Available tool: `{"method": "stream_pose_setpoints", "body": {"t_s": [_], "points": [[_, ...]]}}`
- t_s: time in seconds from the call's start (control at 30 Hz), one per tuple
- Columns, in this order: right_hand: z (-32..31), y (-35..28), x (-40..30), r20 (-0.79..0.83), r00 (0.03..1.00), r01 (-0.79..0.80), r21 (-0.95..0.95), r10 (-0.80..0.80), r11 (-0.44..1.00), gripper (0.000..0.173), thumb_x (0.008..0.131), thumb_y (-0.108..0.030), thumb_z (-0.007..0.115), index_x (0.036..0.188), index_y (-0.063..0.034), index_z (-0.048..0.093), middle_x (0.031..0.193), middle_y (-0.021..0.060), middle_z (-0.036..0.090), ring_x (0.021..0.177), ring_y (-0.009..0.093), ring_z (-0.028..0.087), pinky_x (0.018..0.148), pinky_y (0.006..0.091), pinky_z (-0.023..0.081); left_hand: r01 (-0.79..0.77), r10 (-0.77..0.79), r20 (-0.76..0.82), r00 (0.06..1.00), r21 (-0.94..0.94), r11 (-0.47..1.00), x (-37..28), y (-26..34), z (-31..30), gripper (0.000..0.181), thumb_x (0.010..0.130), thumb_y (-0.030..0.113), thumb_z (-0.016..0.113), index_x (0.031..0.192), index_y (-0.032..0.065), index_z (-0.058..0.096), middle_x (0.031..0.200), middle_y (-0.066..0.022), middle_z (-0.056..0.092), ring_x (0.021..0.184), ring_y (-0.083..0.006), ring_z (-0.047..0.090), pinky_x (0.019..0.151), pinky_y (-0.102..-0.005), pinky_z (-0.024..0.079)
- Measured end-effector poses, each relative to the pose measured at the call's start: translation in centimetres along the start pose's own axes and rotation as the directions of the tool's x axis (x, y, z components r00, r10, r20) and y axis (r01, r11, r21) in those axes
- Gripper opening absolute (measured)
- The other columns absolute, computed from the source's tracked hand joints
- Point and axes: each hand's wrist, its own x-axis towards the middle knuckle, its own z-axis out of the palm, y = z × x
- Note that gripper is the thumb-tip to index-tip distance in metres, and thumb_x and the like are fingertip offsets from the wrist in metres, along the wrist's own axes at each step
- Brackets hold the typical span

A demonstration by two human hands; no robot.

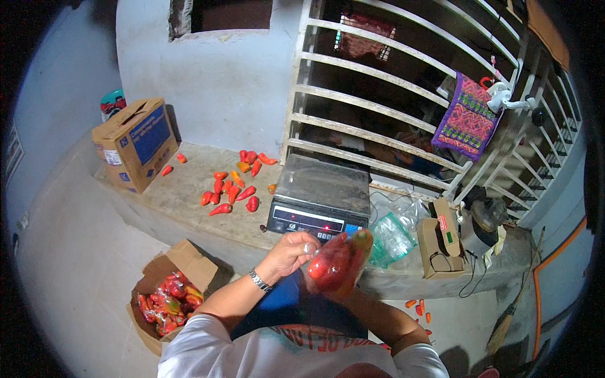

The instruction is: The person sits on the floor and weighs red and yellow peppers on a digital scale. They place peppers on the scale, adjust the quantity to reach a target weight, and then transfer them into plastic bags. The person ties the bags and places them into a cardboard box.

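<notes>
In front of the scale, my left hand [292,253], with a metal watch [259,279] on its wrist, pinches the gathered end of a clear plastic bag of red peppers [331,264]. The bag is slightly blurred and hangs in the air, with one greenish pepper on its right side. My right forearm [380,314] reaches up to the bag from the lower right. The bag hides most of my right hand, so its grip is not visible. Just beyond stands a digital weighing scale [321,189], its display lit with small red lights.
Loose red and orange peppers [231,191] lie on the concrete ledge [189,182] beside a cardboard carton [137,144]. An open box [177,257] of bagged peppers sits on the floor at left. Plastic bags [392,241], a small carton [439,250] and a broom [503,326] are at right.
</notes>
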Motion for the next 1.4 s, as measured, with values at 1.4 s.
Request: {"method": "stream_pose_setpoints", "body": {"t_s": [1.4], "points": [[5.1,-10.1,4.2,0.393,0.919,0.388,-0.907,-0.002,-0.164,0.013,0.077,-0.019,0.057,0.081,-0.0069,0.059,0.077,0.0079,0.058,0.072,0.027,0.058,0.064,0.0352,0.046,-0.313,0.004,0.352,0.936,0.827,0.467,-2.0,8.2,1.1,0.012,0.069,0.008,0.067,0.063,0.0033,0.059,0.081,-0.0079,0.059,0.066,-0.0193,0.054,0.064,-0.0314,0.044]]}}
